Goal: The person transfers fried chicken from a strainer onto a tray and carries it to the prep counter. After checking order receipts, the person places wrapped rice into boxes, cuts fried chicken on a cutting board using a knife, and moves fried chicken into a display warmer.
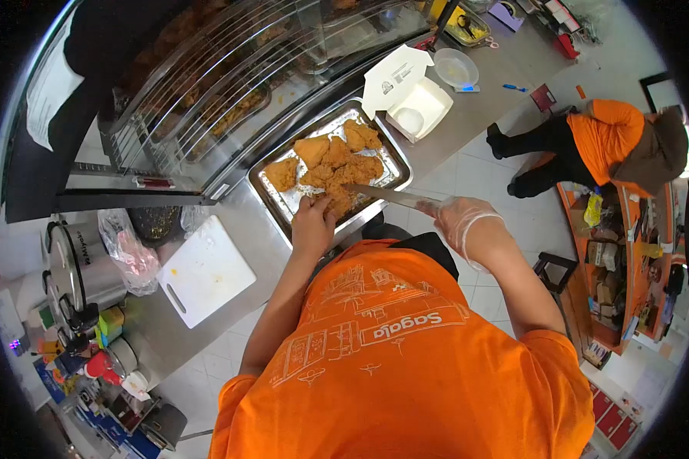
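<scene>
Several pieces of fried chicken [331, 159] lie on a metal tray [399, 162] on the counter. In my right hand [467, 222], which wears a clear plastic glove, is a knife [394, 196]; its blade reaches left over the tray and its tip meets a piece of chicken. My left hand [314, 222] is at the near edge of the tray, its fingertips against the nearest chicken piece. Beyond the tray's upper right corner stands an open white takeaway box [425, 111] with a small round white item inside.
A white cutting board [207, 271] lies left of the tray, near a plastic bag [130, 252] and a large steel pot [84, 264]. A glass display case [237, 84] borders the counter. Another person [608, 141] in orange stands by the shelves at right.
</scene>
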A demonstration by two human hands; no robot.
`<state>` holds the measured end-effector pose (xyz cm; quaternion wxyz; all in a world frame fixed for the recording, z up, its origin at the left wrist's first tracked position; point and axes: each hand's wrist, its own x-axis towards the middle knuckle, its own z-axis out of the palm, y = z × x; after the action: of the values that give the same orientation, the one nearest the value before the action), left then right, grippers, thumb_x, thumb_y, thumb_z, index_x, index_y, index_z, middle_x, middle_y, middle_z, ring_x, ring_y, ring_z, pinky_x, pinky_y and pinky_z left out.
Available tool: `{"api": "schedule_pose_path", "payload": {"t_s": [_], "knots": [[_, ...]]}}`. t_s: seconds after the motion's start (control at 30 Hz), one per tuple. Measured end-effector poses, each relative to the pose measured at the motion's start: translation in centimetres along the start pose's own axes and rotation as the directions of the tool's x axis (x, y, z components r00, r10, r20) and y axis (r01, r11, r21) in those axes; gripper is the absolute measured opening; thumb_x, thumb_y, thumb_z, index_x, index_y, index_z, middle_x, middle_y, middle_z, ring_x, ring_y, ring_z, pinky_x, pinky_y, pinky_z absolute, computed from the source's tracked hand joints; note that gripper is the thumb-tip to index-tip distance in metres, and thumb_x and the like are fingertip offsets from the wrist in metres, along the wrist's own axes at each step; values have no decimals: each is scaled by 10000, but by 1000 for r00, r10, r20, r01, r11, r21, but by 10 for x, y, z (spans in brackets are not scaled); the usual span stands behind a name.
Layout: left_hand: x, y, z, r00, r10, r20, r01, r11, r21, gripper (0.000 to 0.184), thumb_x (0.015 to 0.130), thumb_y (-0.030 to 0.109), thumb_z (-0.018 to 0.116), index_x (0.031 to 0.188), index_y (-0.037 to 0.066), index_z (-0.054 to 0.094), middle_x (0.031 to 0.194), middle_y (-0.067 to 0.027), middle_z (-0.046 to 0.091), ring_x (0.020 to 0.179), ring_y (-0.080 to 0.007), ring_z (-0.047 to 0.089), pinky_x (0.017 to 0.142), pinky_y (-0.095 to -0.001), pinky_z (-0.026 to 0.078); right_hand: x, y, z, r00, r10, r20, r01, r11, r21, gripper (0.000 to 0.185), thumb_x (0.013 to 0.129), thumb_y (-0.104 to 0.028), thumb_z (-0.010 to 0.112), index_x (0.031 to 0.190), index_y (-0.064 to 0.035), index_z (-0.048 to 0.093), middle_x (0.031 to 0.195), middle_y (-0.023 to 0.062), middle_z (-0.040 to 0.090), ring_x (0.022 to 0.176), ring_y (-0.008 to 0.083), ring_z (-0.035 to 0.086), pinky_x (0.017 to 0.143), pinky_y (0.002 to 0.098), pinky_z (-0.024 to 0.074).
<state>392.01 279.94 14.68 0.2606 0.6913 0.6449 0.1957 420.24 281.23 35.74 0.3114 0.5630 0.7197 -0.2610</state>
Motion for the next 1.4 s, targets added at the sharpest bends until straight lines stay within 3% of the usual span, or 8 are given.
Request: {"api": "schedule_pose_path", "payload": {"t_s": [0.1,0.4,0.6,0.8,0.9,1.07,1.27,1.4], "knots": [[-1,-1,1,1000,3,4,-3,1000,9,328,863,150,692,1182,91,736,1057,-209,603,899,-396,671,810,-491,566,3,-1,-2,1000,2,8,-2,999,40,447,1033,-208,513,1478,-250,513,973,173,720,920,358,711,805,467,576],[1,0,1,1000,11,-8,-11,1000,3,330,863,143,690,1185,95,742,1018,-214,619,847,-403,673,777,-497,569,18,7,9,1000,4,6,-4,998,-61,447,1014,-198,531,1457,-253,544,922,173,723,879,359,714,777,460,580],[0,-8,7,999,27,28,-27,999,19,356,864,137,691,1216,105,733,1034,-223,618,876,-410,671,794,-502,564,3,-9,-26,997,-61,-51,57,995,-84,601,915,-89,610,1481,-272,522,897,159,727,880,341,725,752,448,587],[-1,-9,9,997,8,79,-12,999,44,431,851,136,698,1280,95,693,1047,-239,607,911,-421,658,807,-490,560,44,-36,-40,976,-211,44,215,939,-270,311,821,-93,693,1119,-143,761,928,112,764,892,314,739,748,415,601],[2,-8,7,993,-3,114,-6,997,81,452,850,139,693,1299,91,677,1047,-244,604,912,-423,658,811,-486,559,51,-30,-44,968,-248,-24,231,930,-284,148,819,-127,694,934,-101,783,947,105,773,887,302,741,733,416,602],[10,-4,7,995,52,81,-64,986,154,435,854,144,685,1284,77,674,1054,-249,605,939,-420,656,823,-482,556,86,-2,-16,878,-408,-251,322,891,-321,113,780,-114,697,831,-65,785,883,137,759,829,332,724,698,426,590],[15,-1,3,991,89,97,-108,970,218,392,862,155,683,1241,54,685,1070,-251,609,955,-424,655,849,-480,553,62,-7,-48,902,-422,-92,369,863,-345,150,738,-83,726,868,-53,795,887,149,758,836,339,725,707,438,591],[15,1,3,990,73,117,-99,968,231,386,863,156,686,1234,49,688,1068,-253,609,944,-423,658,837,-479,556,79,4,-24,874,-459,-161,391,859,-329,145,762,-111,720,882,-57,780,887,145,755,833,343,723,703,448,589]]}}
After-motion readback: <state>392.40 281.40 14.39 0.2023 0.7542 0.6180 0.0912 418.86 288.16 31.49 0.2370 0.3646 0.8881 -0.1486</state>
